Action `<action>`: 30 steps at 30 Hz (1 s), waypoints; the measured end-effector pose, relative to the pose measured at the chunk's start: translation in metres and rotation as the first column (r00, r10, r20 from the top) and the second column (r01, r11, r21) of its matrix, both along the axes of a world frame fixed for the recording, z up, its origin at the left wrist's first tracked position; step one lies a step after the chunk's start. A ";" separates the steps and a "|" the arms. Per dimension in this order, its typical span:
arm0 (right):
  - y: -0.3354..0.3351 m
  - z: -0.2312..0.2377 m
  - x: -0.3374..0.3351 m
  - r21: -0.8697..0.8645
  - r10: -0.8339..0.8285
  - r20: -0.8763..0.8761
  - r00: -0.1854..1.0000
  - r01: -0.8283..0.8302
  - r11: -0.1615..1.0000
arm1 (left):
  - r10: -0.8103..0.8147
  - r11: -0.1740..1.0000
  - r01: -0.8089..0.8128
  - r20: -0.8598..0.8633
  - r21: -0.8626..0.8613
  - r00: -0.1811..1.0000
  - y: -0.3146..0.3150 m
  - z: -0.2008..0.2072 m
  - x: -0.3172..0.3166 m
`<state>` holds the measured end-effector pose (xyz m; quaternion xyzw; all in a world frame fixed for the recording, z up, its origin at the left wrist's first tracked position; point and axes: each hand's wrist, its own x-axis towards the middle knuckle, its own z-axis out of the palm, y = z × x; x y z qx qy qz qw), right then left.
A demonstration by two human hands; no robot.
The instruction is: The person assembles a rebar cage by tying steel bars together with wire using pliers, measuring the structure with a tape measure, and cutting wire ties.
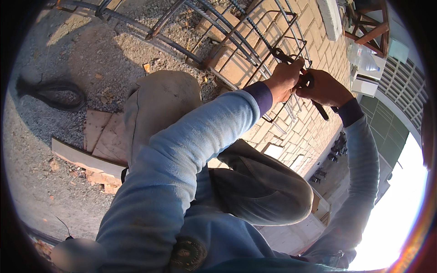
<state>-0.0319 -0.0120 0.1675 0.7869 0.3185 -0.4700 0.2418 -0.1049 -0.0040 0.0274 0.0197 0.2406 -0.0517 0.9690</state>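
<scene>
My left hand is closed at a cage of steel rebar, its fingers round something I cannot make out. Right against it, my right hand is closed on a dark plier-like tool with a touch of red. One dark handle sticks out below the right hand. Another dark piece shows beyond the left hand, against the bars; whether it belongs to the same tool is hidden by the fingers. Long ribbed bars and thin square stirrups make up the cage.
A coil of dark wire lies on the gravel at the left. Near my knee are reddish tiles or boards with a pale strip. Brick paving lies under the cage. At the right stands a clear plastic bottle.
</scene>
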 end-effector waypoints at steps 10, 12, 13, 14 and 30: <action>0.003 0.020 0.015 -0.074 0.739 0.650 0.178 -0.953 0.295 | 0.230 0.948 -0.236 -0.053 -0.215 0.972 0.030 0.028 0.005; 0.014 0.015 0.041 -0.009 0.764 0.599 0.240 -0.952 0.306 | 0.245 0.948 -0.253 -0.068 -0.191 0.967 0.032 0.026 0.007; 0.018 0.017 0.059 0.027 0.776 0.560 0.290 -0.942 0.333 | 0.207 0.944 -0.220 -0.078 -0.245 0.975 0.029 0.027 0.011; 0.020 0.014 0.080 0.071 0.783 0.519 0.344 -0.930 0.361 | 0.192 0.951 -0.209 -0.094 -0.229 0.977 0.026 0.027 0.013; -0.060 -0.010 0.018 0.287 0.012 0.394 0.919 -0.135 0.948 | -0.086 0.988 0.090 -0.039 0.124 0.996 0.006 -0.005 0.004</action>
